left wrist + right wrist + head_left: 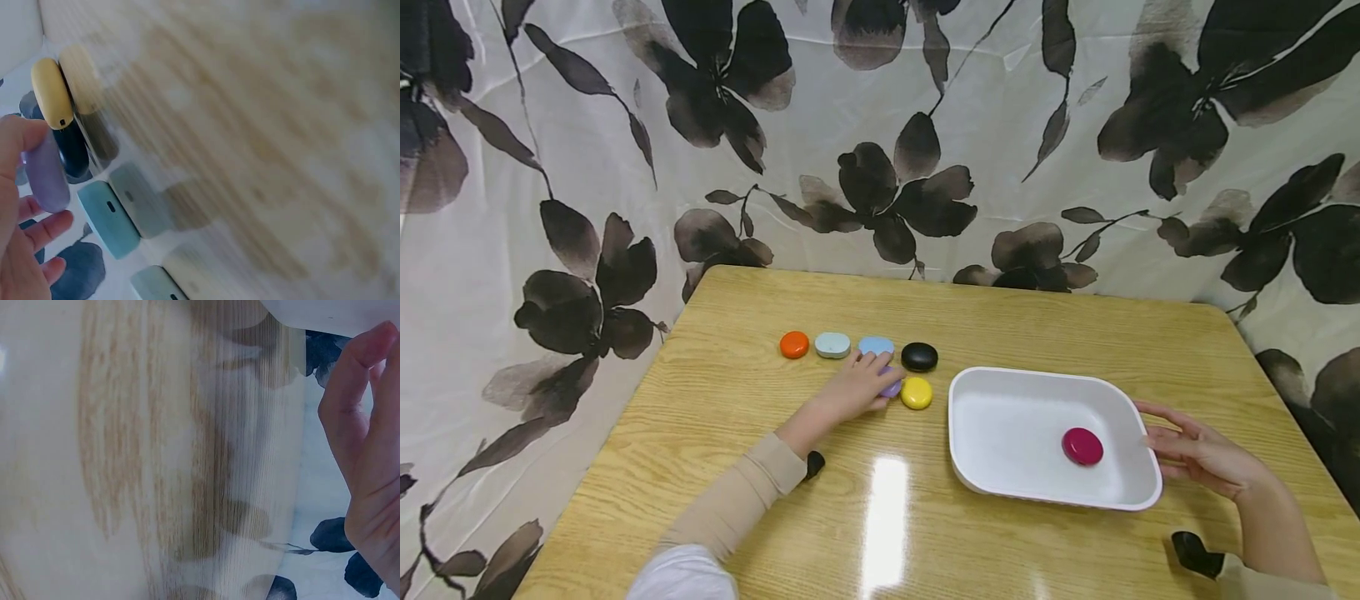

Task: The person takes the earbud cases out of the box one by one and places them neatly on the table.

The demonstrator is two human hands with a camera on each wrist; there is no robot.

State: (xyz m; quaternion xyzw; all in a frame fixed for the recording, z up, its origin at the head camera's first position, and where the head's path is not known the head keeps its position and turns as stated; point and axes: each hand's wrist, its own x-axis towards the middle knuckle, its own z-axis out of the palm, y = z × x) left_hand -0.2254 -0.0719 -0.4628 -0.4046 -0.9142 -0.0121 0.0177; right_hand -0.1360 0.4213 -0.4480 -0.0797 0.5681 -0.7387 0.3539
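Observation:
My left hand (pixel 861 387) pinches a rounded purple piece (pixel 47 175) between thumb and fingers; in the head view much of it is hidden by the fingers. A yellow round piece (pixel 916 393) lies just right of it, a black oval piece (pixel 919 357) behind that. Partly covered by the fingertips is a blue oblong piece (pixel 876 344). My right hand (pixel 1206 454) touches the right end of a white tray (pixel 1000 454) with its fingers extended. One crimson round piece (pixel 1082 447) lies inside the tray.
Left of the blue piece sit a pale blue-green oblong piece (pixel 832 345) and an orange-red round piece (pixel 793 344). All are on a glossy wooden table (pixel 760 517). A floral curtain (pixel 1000 150) hangs behind the table's far edge.

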